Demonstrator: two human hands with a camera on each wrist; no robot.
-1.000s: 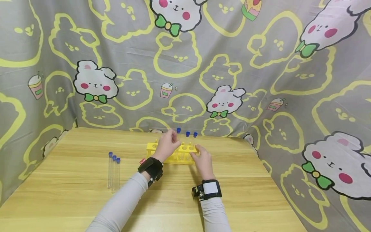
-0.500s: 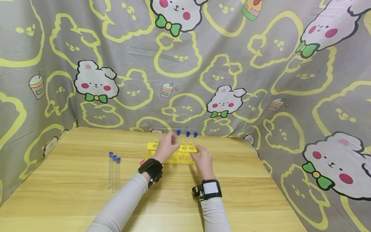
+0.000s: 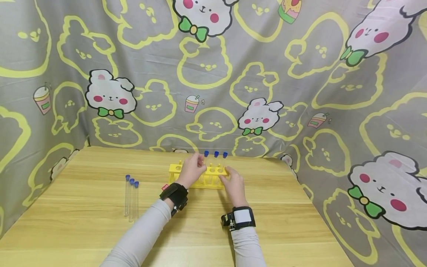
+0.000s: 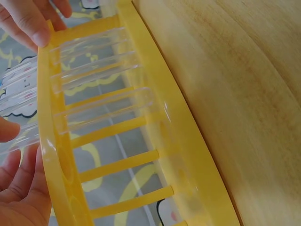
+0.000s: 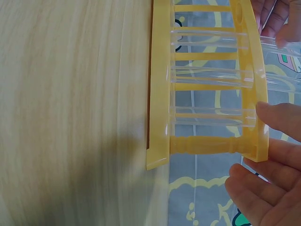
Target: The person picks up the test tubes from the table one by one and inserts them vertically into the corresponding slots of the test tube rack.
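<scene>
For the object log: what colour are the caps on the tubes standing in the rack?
Blue caps, on clear tubes in the yellow rack; the head view shows them best.

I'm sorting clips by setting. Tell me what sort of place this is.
Probably a makeshift recording corner, not a real lab: a wooden table walled in by a hung cartoon-bunny cloth, with a yellow test-tube rack and spare tubes laid out.

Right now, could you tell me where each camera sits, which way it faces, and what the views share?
Head: worn high, facing forward and down at the table; both sleeves, left hand and right hand show.
Left wrist: beside the yellow rack, looking along its clear tubes; fingertips show.
Right wrist: at the rack's other end; right fingers show.
All share the rack and tubes.
</scene>
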